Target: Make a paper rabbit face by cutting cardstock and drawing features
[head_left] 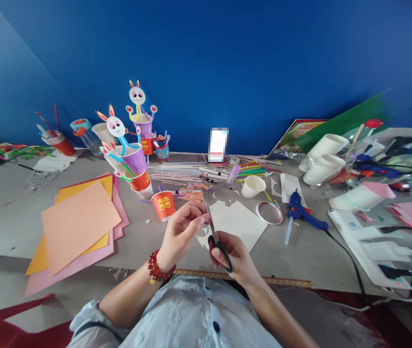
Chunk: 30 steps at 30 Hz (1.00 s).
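Note:
My right hand (233, 249) grips a pair of scissors (221, 248) by the black handles, the blades pointing up and away from me. My left hand (184, 227), with a red bead bracelet on the wrist, is closed in a pinch right beside the blades. What its fingertips hold is too small to make out. Below the hands lies a sheet of white paper (240, 222) with cut-out edges and scraps around it. A red paper cup (163, 205) with gold characters stands just left of my left hand.
Rabbit figures on purple cups (133, 158) stand back left, behind stacked coloured paper (79, 224). To the right are a tape roll (269, 213), a white cup (253, 186), a blue glue gun (303, 212) with its cord, and a power strip (358, 246). Straws and pens (187, 170) lie behind.

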Motion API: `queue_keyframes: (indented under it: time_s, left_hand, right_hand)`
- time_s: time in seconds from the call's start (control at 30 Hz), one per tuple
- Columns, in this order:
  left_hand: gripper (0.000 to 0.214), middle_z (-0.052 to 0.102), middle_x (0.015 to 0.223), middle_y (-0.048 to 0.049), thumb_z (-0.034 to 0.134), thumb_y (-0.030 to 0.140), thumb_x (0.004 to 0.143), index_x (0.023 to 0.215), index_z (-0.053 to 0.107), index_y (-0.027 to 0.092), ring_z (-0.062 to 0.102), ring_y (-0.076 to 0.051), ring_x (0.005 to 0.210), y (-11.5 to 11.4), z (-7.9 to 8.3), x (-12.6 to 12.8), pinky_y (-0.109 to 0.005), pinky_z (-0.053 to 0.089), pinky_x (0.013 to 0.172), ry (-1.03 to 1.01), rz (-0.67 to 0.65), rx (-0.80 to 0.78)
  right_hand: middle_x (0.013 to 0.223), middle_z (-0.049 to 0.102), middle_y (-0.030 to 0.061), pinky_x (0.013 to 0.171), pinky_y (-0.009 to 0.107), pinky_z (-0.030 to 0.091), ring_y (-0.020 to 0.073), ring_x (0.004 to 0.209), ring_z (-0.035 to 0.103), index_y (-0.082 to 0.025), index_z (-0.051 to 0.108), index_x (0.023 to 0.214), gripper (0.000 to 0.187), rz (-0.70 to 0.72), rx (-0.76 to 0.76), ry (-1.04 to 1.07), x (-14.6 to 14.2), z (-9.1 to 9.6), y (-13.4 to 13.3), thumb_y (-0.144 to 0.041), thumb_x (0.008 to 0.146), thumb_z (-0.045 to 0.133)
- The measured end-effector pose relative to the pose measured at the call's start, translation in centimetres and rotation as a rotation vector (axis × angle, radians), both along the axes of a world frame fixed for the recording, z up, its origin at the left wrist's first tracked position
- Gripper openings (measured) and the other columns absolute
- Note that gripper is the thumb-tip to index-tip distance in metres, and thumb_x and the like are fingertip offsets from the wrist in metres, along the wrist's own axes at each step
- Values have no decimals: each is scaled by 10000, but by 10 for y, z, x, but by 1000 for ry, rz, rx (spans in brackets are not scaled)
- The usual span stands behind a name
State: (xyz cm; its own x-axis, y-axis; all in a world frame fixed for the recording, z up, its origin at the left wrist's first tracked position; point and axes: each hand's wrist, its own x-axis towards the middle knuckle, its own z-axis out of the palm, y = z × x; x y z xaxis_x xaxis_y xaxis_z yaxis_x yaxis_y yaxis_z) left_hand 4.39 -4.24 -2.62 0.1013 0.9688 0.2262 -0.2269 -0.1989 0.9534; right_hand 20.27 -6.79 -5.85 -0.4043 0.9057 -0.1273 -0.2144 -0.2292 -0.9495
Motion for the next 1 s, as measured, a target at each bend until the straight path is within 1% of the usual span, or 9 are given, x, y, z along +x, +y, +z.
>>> queue_keyframes:
  time_s: [0.23,0.5,0.63,0.77,1.0]
  left_hand:
    - [229,595,852,-50,626,330,912,754,565,175,559,-179,837,2,2,-5,-290,457,764,55,-11,7]
    - [242,605,831,-55,632,351,908,751,562,181,569,-193,841,4,5,-11,-317,473,776,42,-55,15]
    - [239,609,798,-45,631,333,916,748,568,174,582,-185,834,6,7,-13,-307,464,784,38,-88,31]
    - [223,617,798,-39,633,312,917,753,575,172,584,-174,819,6,9,-16,-293,459,763,26,-114,39]
    - [234,616,780,-40,669,343,889,757,583,171,595,-169,774,8,13,-19,-285,480,708,22,-141,-4]
  right_hand:
    - [535,508,-41,427,220,378,88,437,425,-187,554,678,526,7,-3,-29,0,0,0,-659,654,785]
    - [524,515,-45,425,221,367,87,421,430,-189,555,679,525,30,-4,-46,2,-2,0,-663,652,780]
    - [507,510,-49,420,218,341,86,413,426,-191,543,670,532,43,-2,-55,3,0,0,-667,649,780]
    - [501,510,-48,421,215,322,85,411,430,-197,514,651,542,50,7,-59,4,1,1,-670,652,777]
    - [494,508,-46,401,214,280,87,397,418,-206,494,638,549,63,20,-99,7,2,0,-681,650,767]
